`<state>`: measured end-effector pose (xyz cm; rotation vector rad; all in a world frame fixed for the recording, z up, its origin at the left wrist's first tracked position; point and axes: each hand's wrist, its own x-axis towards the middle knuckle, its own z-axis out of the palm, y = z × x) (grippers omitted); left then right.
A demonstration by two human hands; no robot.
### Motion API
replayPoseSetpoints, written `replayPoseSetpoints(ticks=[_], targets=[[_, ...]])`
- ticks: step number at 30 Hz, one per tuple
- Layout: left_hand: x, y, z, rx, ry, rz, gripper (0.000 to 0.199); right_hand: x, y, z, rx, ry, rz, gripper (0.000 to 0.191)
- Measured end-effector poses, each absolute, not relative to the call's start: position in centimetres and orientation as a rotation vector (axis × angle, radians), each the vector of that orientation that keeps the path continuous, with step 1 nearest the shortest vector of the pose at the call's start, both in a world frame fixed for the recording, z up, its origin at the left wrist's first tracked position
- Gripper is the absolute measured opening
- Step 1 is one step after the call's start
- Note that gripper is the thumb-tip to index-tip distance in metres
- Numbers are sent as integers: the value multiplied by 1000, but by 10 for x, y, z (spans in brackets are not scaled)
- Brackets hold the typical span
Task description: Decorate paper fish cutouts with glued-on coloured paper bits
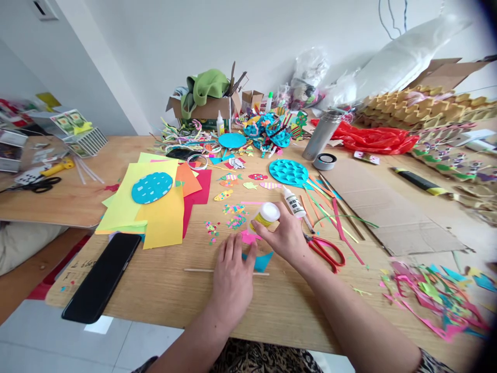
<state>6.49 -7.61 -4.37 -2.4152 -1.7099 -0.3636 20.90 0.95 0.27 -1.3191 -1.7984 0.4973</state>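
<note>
Bottle [261, 220], white and yellow, tilted near pink paper [247, 238] in head view, pinched by right hand [289, 241]. Laid flat over edge of blue paper [264, 262]: left hand [234, 272], thumb spread. Possible trouble: scattered paper bits [236, 222] from a slipping pinch.
</note>
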Motion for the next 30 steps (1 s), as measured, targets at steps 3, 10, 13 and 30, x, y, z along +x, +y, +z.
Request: replayPoseSetpoints(ticks=[3,10,13,30], targets=[[65,-76,-43,-2417,-1718,-357,49,207,7,5,-1283,-1827,517,27],[65,-76,-42,-2434,-1731,-353,48,208,7,8,-1316,-1839,500,27],[65,-76,-42,-2432,-1719,-350,48,207,6,9,-1283,-1843,495,27],[65,-76,-42,-2424,-1722,-336,49,211,6,8,-1267,-1902,475,27]])
